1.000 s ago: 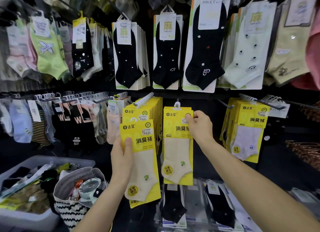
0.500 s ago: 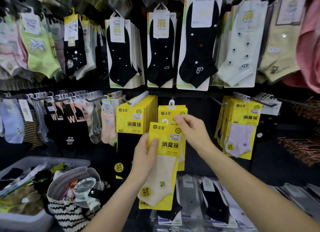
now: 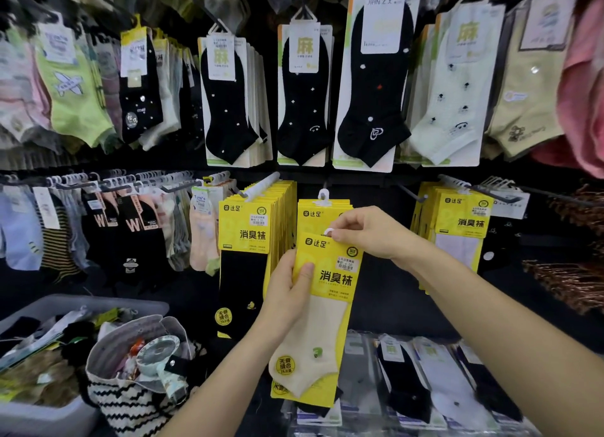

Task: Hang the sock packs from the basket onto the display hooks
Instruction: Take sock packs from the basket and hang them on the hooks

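A yellow sock pack (image 3: 327, 293) with a cream sock is held in front of the middle display hook (image 3: 323, 195). My left hand (image 3: 287, 293) grips the pack's left edge, thumb on its front. My right hand (image 3: 366, 232) pinches the white hanger loop at the pack's top. Behind it hang a few matching cream packs (image 3: 322, 214) on that hook. The grey basket (image 3: 49, 309) sits at the lower left with several loose packs inside.
A full hook of yellow packs with black socks (image 3: 251, 237) hangs to the left, another yellow stack (image 3: 457, 221) to the right. Black and pale sock cards fill the upper row. A striped bag (image 3: 130, 400) stands beside the basket. Flat packs lie on the shelf below.
My left hand has carried the pack from the left hook's front rightward and up to the middle hook. My right hand left the hanging packs and took hold of the pack's hanger loop.
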{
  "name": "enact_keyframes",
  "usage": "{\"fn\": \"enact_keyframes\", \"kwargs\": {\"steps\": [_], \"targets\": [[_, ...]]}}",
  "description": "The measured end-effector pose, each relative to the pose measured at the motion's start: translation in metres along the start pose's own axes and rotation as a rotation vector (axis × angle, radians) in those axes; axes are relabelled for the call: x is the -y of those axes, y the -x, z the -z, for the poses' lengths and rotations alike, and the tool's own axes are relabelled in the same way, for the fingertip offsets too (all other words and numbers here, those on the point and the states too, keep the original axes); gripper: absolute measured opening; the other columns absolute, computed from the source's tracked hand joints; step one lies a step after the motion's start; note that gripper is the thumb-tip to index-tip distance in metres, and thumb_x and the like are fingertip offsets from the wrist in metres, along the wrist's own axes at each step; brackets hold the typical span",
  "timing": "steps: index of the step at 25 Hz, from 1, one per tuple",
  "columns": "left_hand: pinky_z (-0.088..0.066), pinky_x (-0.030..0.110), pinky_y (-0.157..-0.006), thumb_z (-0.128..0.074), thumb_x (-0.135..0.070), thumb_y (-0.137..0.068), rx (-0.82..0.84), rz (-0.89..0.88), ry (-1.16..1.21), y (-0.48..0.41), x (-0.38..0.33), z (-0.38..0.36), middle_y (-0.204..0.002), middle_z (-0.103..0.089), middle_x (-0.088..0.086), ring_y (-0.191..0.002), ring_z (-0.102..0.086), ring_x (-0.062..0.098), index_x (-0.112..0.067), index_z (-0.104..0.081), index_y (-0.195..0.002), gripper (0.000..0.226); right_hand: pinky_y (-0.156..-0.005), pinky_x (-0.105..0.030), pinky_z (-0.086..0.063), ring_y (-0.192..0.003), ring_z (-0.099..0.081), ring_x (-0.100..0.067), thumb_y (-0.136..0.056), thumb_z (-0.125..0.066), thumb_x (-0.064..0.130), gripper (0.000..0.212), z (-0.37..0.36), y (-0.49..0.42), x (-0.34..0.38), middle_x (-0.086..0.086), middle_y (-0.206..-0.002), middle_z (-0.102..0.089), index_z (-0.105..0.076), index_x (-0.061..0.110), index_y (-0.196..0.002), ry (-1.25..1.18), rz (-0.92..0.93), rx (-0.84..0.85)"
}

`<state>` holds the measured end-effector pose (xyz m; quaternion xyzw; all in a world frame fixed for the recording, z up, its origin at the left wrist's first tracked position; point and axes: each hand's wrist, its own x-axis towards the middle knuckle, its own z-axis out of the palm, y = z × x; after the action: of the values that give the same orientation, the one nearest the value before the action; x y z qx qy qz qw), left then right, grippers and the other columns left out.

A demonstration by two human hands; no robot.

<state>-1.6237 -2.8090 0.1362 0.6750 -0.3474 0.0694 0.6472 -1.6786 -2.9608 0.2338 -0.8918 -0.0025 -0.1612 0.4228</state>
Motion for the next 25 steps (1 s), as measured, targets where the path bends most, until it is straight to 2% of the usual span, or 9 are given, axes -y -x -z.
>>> {"fn": "enact_keyframes", "kwargs": {"steps": [4, 7, 10, 14, 16, 18, 21, 22, 25], "targets": [[-0.050, 0.016, -0.075, -0.050, -0.013, -0.094, -0.072, 0.034, 0.000, -0.017, -0.002, 0.002, -0.104, -0.060, -0.005, -0.096, -0.060, 0.007, -0.020, -0.052, -0.107, 0.015, -0.085, -0.033, -0.054, -0.091, -0.066, -0.017, -0.084, -0.068, 0.019, 0.004, 0.004, -0.016, 0.004, -0.004, -0.092, -0.071, -0.071, 0.018, -0.082, 0.049, -0.039, -0.146], [-0.048, 0.014, -0.067, -0.052, -0.014, -0.093, -0.145, 0.165, 0.047, -0.034, -0.003, -0.002, -0.101, -0.063, 0.000, -0.091, -0.060, 0.007, -0.019, -0.049, -0.107, 0.015, -0.083, -0.037, -0.055, -0.090, -0.066, -0.019, -0.084, -0.066, 0.016, 0.006, 0.009, -0.036, 0.008, -0.002, -0.088, -0.070, -0.071, 0.015, -0.088, 0.061, -0.054, -0.328], [-0.043, 0.015, -0.068, -0.054, -0.015, -0.092, -0.208, 0.217, 0.012, -0.037, 0.007, -0.005, -0.102, -0.060, 0.002, -0.088, -0.056, 0.006, -0.017, -0.049, -0.110, 0.019, -0.068, -0.025, -0.049, -0.076, -0.062, -0.009, -0.083, -0.067, 0.015, 0.006, 0.011, -0.048, 0.008, 0.006, -0.071, -0.066, -0.067, 0.015, -0.089, 0.037, -0.033, -0.409], [-0.048, 0.026, -0.086, -0.056, -0.016, -0.090, -0.183, 0.192, -0.015, -0.034, 0.022, -0.008, -0.113, -0.057, -0.001, -0.105, -0.056, 0.013, -0.022, -0.047, -0.110, 0.023, -0.056, -0.015, -0.039, -0.067, -0.058, -0.001, -0.083, -0.068, 0.022, 0.014, -0.002, -0.057, 0.006, 0.012, -0.066, -0.063, -0.060, 0.028, -0.073, 0.135, 0.012, -0.434], [-0.048, 0.034, -0.094, -0.056, -0.015, -0.088, -0.140, 0.197, -0.054, -0.035, 0.028, -0.010, -0.118, -0.057, 0.000, -0.112, -0.054, 0.016, -0.019, -0.050, -0.115, 0.028, -0.060, -0.017, -0.044, -0.072, -0.061, -0.004, -0.084, -0.067, 0.021, 0.017, -0.006, -0.061, 0.005, 0.012, -0.070, -0.063, -0.060, 0.030, -0.071, 0.173, 0.030, -0.451], [-0.044, 0.041, -0.101, -0.056, -0.015, -0.086, -0.100, 0.220, -0.077, -0.037, 0.032, -0.013, -0.124, -0.054, 0.001, -0.119, -0.050, 0.018, -0.019, -0.049, -0.123, 0.038, -0.070, -0.027, -0.052, -0.081, -0.064, -0.009, -0.085, -0.065, 0.021, 0.013, -0.008, -0.064, 0.002, 0.009, -0.079, -0.067, -0.063, 0.029, -0.076, 0.200, 0.022, -0.454], [-0.046, 0.034, -0.097, -0.056, -0.014, -0.086, -0.073, 0.231, -0.055, -0.037, 0.031, -0.017, -0.119, -0.055, -0.007, -0.121, -0.048, 0.017, -0.035, -0.049, -0.114, 0.035, -0.080, -0.032, -0.052, -0.091, -0.062, -0.010, -0.087, -0.062, 0.022, 0.011, -0.010, -0.057, -0.003, 0.010, -0.090, -0.066, -0.070, 0.027, -0.092, 0.189, 0.029, -0.466], [-0.045, 0.032, -0.096, -0.056, -0.014, -0.087, -0.077, 0.241, -0.060, -0.035, 0.032, -0.018, -0.121, -0.054, -0.007, -0.123, -0.046, 0.017, -0.034, -0.048, -0.119, 0.039, -0.082, -0.031, -0.051, -0.093, -0.060, -0.010, -0.087, -0.061, 0.021, 0.016, -0.009, -0.052, -0.006, 0.010, -0.093, -0.065, -0.070, 0.027, -0.099, 0.198, 0.051, -0.476], [-0.035, 0.034, -0.107, -0.057, -0.017, -0.088, -0.114, 0.319, -0.113, -0.018, 0.042, -0.019, -0.144, -0.038, 0.004, -0.133, -0.036, 0.019, -0.014, -0.029, -0.143, 0.062, -0.084, -0.026, -0.042, -0.096, -0.053, -0.009, -0.086, -0.062, 0.021, 0.025, -0.009, -0.023, -0.021, 0.011, -0.096, -0.061, -0.066, 0.026, -0.110, 0.207, 0.114, -0.530]]}}
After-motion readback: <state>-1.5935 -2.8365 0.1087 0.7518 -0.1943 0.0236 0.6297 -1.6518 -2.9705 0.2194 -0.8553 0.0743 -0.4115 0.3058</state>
